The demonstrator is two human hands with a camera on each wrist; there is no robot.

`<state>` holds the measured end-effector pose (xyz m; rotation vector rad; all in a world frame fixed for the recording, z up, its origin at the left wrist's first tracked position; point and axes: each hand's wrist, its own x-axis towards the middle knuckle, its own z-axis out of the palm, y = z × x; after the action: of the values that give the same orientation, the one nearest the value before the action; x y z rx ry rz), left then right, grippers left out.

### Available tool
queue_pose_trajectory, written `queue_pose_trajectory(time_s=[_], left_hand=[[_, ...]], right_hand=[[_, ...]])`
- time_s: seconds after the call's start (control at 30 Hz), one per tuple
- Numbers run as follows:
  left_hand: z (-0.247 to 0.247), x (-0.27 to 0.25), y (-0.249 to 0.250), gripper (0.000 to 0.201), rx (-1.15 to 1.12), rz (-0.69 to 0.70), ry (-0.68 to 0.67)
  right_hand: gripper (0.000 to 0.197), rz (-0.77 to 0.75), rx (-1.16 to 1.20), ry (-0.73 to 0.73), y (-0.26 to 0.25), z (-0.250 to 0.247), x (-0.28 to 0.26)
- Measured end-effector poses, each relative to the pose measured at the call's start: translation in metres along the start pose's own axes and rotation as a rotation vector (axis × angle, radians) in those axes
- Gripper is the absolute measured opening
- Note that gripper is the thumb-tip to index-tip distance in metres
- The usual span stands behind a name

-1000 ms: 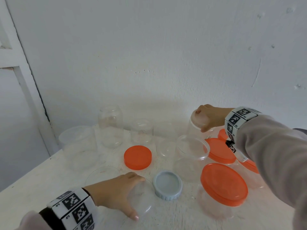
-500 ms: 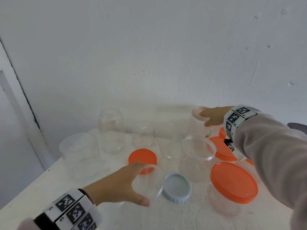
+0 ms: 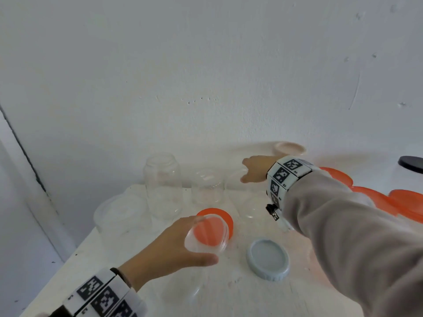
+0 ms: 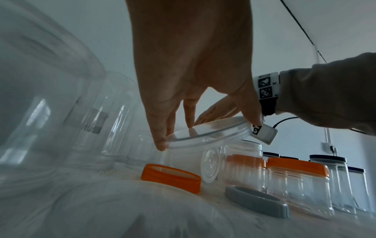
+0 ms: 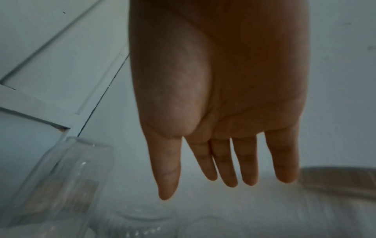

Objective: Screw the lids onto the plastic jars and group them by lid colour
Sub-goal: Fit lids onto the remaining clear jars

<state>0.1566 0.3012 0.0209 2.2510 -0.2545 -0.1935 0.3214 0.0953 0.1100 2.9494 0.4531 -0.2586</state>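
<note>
My left hand (image 3: 206, 240) grips a low clear plastic jar (image 3: 212, 243) by its round end and holds it in the air, tilted. Right under it an orange lid (image 3: 225, 217) lies on the white table (image 3: 229, 291). The left wrist view shows my fingers (image 4: 160, 143) around the jar (image 4: 203, 140) above that orange lid (image 4: 171, 177). A grey-blue lid (image 3: 267, 259) lies to the right. My right hand (image 3: 246, 170) hovers with straight fingers over clear jars at the back and holds nothing, as the right wrist view (image 5: 223, 177) confirms.
Open clear jars stand along the wall: a tall one (image 3: 162, 184), a small one (image 3: 207, 188), a wide tub (image 3: 121, 213). A pale-lidded jar (image 3: 289, 148) stands behind my right wrist. Orange-lidded jars (image 3: 407, 200) and a black-lidded jar (image 3: 410, 164) crowd the right.
My left hand has lifted the clear jar off the table and carried it over the orange lid. My right hand has let go of the pale-lidded jar and moved left.
</note>
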Motion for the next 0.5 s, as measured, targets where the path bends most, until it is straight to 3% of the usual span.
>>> queue_pose_trajectory(time_s=[0.17, 0.37, 0.5], left_hand=[[-0.007, 0.004, -0.015, 0.095, -0.052, -0.06, 0.026], [-0.011, 0.002, -0.025, 0.081, -0.105, -0.078, -0.035], [-0.014, 0.002, -0.027, 0.078, -0.114, -0.074, -0.052]], right_hand=[[0.048, 0.17, 0.185, -0.047, -0.025, 0.038, 0.02], [0.106, 0.41, 0.261, -0.01, -0.032, 0.061, 0.026], [0.111, 0.48, 0.143, 0.031, -0.041, 0.064, 0.024]])
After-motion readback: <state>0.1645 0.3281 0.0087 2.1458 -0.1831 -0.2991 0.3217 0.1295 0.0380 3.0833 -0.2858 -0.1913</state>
